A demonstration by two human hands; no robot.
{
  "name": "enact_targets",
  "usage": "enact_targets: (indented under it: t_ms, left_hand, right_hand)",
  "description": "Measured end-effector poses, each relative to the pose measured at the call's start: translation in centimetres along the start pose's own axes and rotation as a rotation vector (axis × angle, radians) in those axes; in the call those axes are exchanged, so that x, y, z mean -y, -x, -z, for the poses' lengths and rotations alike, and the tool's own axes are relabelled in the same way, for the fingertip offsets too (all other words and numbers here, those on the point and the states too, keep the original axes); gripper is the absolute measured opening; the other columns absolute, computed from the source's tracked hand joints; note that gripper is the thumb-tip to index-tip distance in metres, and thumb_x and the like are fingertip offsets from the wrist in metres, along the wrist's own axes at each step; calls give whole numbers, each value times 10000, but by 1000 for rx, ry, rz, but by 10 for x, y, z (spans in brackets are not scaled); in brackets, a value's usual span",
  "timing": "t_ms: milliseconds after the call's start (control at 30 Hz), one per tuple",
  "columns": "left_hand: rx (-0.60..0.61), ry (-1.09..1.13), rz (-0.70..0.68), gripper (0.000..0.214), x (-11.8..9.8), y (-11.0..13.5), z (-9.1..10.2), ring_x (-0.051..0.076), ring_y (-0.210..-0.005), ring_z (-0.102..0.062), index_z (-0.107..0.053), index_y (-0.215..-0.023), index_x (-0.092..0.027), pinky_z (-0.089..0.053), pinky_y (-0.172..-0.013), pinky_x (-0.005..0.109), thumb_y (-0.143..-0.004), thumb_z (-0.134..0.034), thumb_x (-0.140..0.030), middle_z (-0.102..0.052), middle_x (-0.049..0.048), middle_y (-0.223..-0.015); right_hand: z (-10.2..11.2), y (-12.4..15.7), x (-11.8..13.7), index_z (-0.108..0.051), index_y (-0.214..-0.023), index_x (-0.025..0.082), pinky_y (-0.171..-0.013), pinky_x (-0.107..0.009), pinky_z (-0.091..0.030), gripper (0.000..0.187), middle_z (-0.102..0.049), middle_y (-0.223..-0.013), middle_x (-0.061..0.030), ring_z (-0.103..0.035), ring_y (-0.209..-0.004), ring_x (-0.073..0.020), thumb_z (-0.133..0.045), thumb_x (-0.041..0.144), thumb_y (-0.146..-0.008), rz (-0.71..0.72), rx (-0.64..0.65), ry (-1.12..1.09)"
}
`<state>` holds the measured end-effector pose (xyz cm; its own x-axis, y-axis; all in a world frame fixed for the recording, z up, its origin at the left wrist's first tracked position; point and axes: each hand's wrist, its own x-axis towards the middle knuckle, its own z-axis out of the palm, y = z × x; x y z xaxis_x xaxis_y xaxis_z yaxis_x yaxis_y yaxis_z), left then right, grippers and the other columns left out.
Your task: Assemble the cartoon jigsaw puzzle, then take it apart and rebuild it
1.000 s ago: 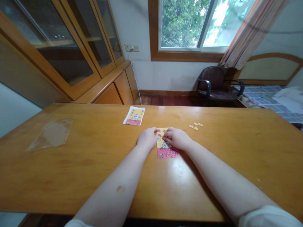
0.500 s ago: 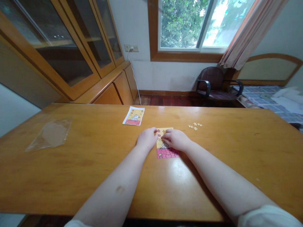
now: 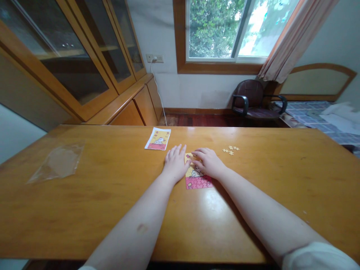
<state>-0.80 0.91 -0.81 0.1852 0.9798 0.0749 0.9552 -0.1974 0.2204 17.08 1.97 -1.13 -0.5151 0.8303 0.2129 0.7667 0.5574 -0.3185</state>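
Note:
A small yellow and pink jigsaw puzzle (image 3: pixel 197 179) lies on the wooden table (image 3: pixel 112 202) in front of me. My left hand (image 3: pixel 174 163) rests flat beside the puzzle's left edge, fingers stretched out, thumb touching the puzzle. My right hand (image 3: pixel 207 162) lies over the puzzle's upper right part, fingers extended and pressing down on it. The puzzle's top is hidden under my hands. Several loose pale puzzle pieces (image 3: pixel 231 150) lie to the right of my right hand.
A printed picture card (image 3: pixel 158 138) lies beyond my left hand. A clear plastic bag (image 3: pixel 56 162) sits at the table's left. Behind the table are a glass-door cabinet (image 3: pixel 84 67), a dark armchair (image 3: pixel 251 99), a bed (image 3: pixel 323 116) and a window (image 3: pixel 233 30).
My left hand has gone from curled fingers at the puzzle's edge to lying flat with fingers stretched forward. My right hand has flattened over the puzzle's top.

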Motion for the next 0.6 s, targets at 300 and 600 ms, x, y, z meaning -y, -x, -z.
enact_targets:
  t_ms: [300,600]
  left_hand:
    - [253,-54,-138,657,-2,3,-10,254,-1444,-89,-179,-1493,-187,-17,-1151,526,-914,-299,-472,-143,71,-1562]
    - [249,-43,-192,647,-8,4,-12,269,-1441,-107,-202,-1489,-201,-14,-1146,553,-920,-289,-495,-184,78,-1553]
  right_hand:
    - [-16,3,-4,-306,-1456,115,-1140,-479,-149,745,-277,-1509,-148,-224,-1403,-277,-361,603,-895,-60,164,74]
    - [-11,11,-6,-288,-1462,105,-1150,-462,-138,735,-249,-1516,-139,-205,-1412,-261,-328,589,-911,-66,193,91]
